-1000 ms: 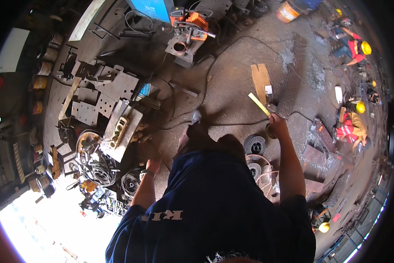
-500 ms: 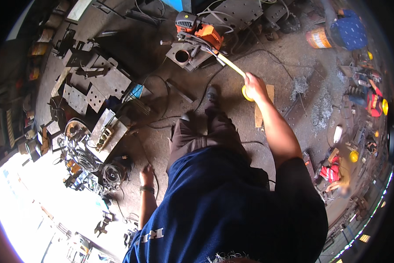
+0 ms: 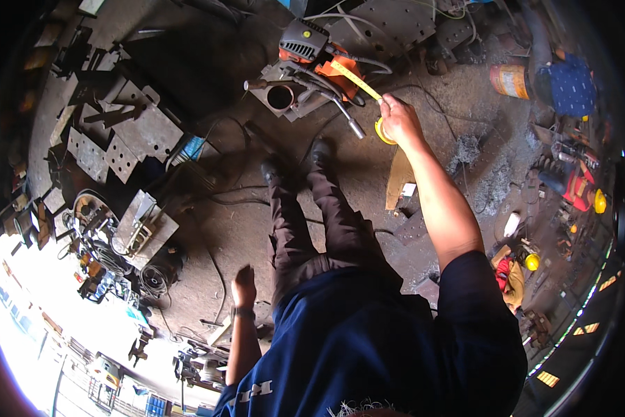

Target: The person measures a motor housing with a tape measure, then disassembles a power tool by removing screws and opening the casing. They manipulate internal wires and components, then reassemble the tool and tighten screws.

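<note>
My right hand [image 3: 400,119] is wrapped round a yellow tape measure [image 3: 383,132], in front of me and to the right. Its short pulled-out blade [image 3: 356,78] slants up and left, and in the picture its end overlaps the orange part of a motor-driven machine [image 3: 305,43]; whether they touch I cannot tell. The machine has a grey vented housing and a metal handle bar [image 3: 354,127]. Beside it lies a steel piece with a round hole [image 3: 265,98]. My left hand [image 3: 243,286] hangs low at my side, fingers curled, with nothing visible in it.
Perforated steel plates [image 3: 128,139] and coiled cables [image 3: 154,279] lie to the left. Cables cross the floor near my shoes [image 3: 319,151]. A wooden board [image 3: 398,177] lies below my right forearm. Metal shavings [image 3: 469,153], a bucket [image 3: 510,81] and several people in workwear [image 3: 569,83] are on the right.
My view has shifted, and my legs appear stretched farther ahead. The tape blade's end has moved from near the handle bar to over the machine's orange part. My right hand still grips the tape measure.
</note>
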`<state>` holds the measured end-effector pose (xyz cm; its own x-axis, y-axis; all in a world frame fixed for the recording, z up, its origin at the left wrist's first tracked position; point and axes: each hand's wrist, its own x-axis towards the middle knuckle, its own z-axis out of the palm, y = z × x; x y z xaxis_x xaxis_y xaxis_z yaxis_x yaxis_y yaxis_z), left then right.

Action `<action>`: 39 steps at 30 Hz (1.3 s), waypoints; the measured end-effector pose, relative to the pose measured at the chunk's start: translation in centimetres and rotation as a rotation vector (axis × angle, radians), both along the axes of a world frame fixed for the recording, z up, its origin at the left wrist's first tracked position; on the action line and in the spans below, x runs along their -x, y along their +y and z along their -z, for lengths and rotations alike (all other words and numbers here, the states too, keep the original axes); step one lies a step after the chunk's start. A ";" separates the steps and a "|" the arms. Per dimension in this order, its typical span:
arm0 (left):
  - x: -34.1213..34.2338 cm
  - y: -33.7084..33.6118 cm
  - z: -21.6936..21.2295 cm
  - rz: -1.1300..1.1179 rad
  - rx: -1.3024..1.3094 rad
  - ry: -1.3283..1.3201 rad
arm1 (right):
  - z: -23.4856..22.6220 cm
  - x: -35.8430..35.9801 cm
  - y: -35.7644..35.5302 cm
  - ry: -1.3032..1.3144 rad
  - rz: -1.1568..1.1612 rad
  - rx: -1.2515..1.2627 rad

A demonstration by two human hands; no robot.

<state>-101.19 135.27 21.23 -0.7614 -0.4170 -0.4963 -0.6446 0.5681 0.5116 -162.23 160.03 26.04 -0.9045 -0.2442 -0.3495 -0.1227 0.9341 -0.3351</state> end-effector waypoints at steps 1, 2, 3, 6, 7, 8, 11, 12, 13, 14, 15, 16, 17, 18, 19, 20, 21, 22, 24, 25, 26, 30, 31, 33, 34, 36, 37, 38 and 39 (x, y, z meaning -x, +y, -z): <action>6.2 -0.2 -0.9 -0.117 -0.107 -0.043 | 0.4 -0.3 0.1 -0.007 0.025 0.003; 11.4 -0.8 -1.1 -0.119 -0.196 -0.027 | 0.2 -0.6 0.2 -0.049 0.025 -0.021; 16.6 -0.8 -1.1 -0.177 -0.267 0.127 | -0.2 -0.7 0.1 -0.082 0.027 -0.042; 31.9 -1.1 -2.0 -0.108 -0.335 0.324 | 0.0 -1.1 0.6 -0.072 0.053 -0.019; 35.9 -1.1 -1.5 -0.038 -0.308 0.405 | -0.3 -1.0 0.4 -0.070 0.047 -0.014; 39.5 -0.6 -0.8 -0.020 -0.246 0.551 | -0.6 -0.9 0.2 -0.068 0.046 -0.010; 49.3 -0.1 -4.0 0.008 -0.412 0.584 | -0.9 -0.7 -0.2 -0.041 0.021 0.038; 51.0 0.0 -3.6 0.046 -0.371 0.592 | -0.7 -0.6 -0.2 -0.034 0.009 0.040; 52.2 0.2 -2.8 0.035 -0.353 0.546 | -0.2 -0.5 -0.2 -0.026 -0.002 0.042; 53.1 0.3 -2.2 0.023 -0.335 0.500 | 0.1 -0.4 -0.3 -0.018 -0.014 0.044; 53.6 0.4 -1.9 0.023 -0.325 0.464 | 0.0 -0.4 -0.5 0.003 -0.018 0.084; 54.0 0.5 -1.6 0.021 -0.313 0.429 | -0.2 -0.3 -0.9 -0.009 -0.014 0.082; 54.3 0.6 -1.3 0.018 -0.300 0.394 | -0.3 -0.2 -1.2 -0.022 -0.012 0.080; 54.6 0.6 -0.5 0.032 -0.291 0.418 | -0.4 0.0 -1.4 -0.032 -0.010 0.076; 54.8 0.6 0.3 0.044 -0.280 0.443 | 0.1 0.0 -1.3 0.004 -0.028 0.088; 54.7 0.7 1.0 0.055 -0.269 0.467 | 0.3 0.3 -1.3 0.001 -0.047 0.089; 55.0 0.9 0.8 0.043 -0.291 0.444 | 0.5 0.6 -1.4 -0.005 -0.064 0.089; 55.3 1.0 0.5 0.019 -0.309 0.424 | 0.6 0.8 -1.4 -0.010 -0.081 0.089; 55.7 1.1 0.5 -0.033 -0.342 0.385 | 0.2 1.2 -1.8 -0.016 -0.087 0.060; 55.8 1.2 0.6 -0.079 -0.393 0.437 | -0.2 1.4 -2.1 -0.018 -0.092 0.046; 55.7 1.2 0.7 -0.119 -0.470 0.408 | -0.3 1.5 -2.3 -0.037 -0.096 0.034; 55.9 1.1 0.2 -0.257 -0.739 0.393 | -0.7 2.2 -2.7 -0.074 -0.119 -0.008; 55.9 0.8 0.1 -0.253 -0.752 0.390 | -0.3 2.1 -2.5 -0.050 -0.129 0.006; 55.8 0.6 0.1 -0.256 -0.771 0.386 | -0.3 2.2 -2.5 -0.037 -0.139 0.009; 55.7 0.5 0.1 -0.262 -0.777 0.387 | -0.5 2.3 -2.7 -0.047 -0.139 -0.004; 55.7 0.4 -0.1 -0.264 -0.756 0.382 | -0.7 2.4 -2.9 -0.057 -0.142 -0.014; 55.6 0.4 -0.3 -0.259 -0.729 0.376 | -0.8 2.4 -3.0 -0.057 -0.145 -0.013; 55.5 0.5 -0.5 -0.254 -0.701 0.370 | -0.8 2.4 -3.1 -0.056 -0.149 -0.012; 55.5 0.5 -0.7 -0.230 -0.646 0.375 | -0.9 2.4 -3.2 -0.047 -0.152 -0.014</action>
